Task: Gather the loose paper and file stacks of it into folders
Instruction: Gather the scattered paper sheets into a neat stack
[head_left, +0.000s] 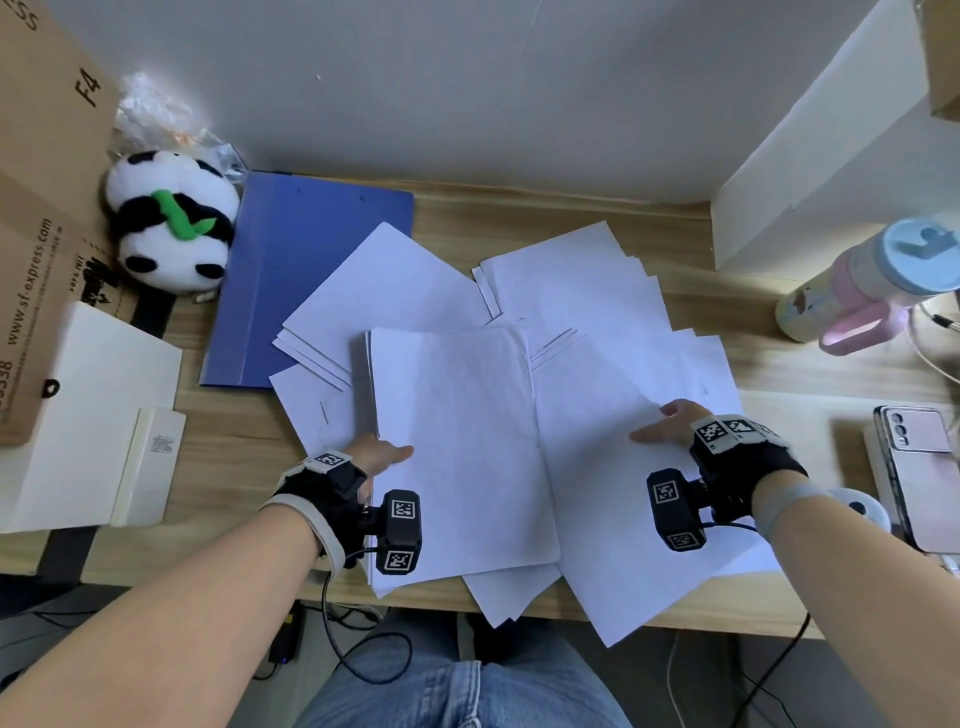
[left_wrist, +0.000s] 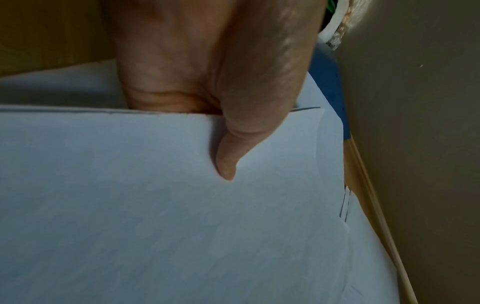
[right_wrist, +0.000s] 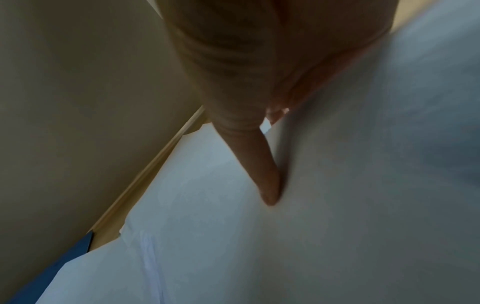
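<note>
My left hand (head_left: 382, 454) gripped a squared-up stack of paper (head_left: 457, 447) at its left edge, thumb (left_wrist: 228, 156) pressed flat on the top sheet and my fingers tucked out of sight beneath it, so the pile was pinched between them. The stack lay near the front middle of the wooden desk (head_left: 571, 213), its near corner jutting past the desk's front edge. My right hand (head_left: 667, 426) held a loose sheet (head_left: 623, 467) lying just right of the stack: the thumb rested on top, and in the right wrist view a fingertip showed beneath the sheet's edge, so it was pinched. More loose paper (head_left: 566, 280) lay fanned out behind and under both, overlapping in several directions, some of it hanging over the front edge. A closed blue folder (head_left: 275, 270) lay at the back left, touching the wall, its right side partly covered by the fanned sheets. Beside it sat a panda plush toy (head_left: 171, 223), with a cardboard box (head_left: 41, 156) further left and a white box (head_left: 88, 410) in front of that. On the right stood a pastel bottle (head_left: 862, 280), and a phone (head_left: 919, 467) lay near my right wrist.
</note>
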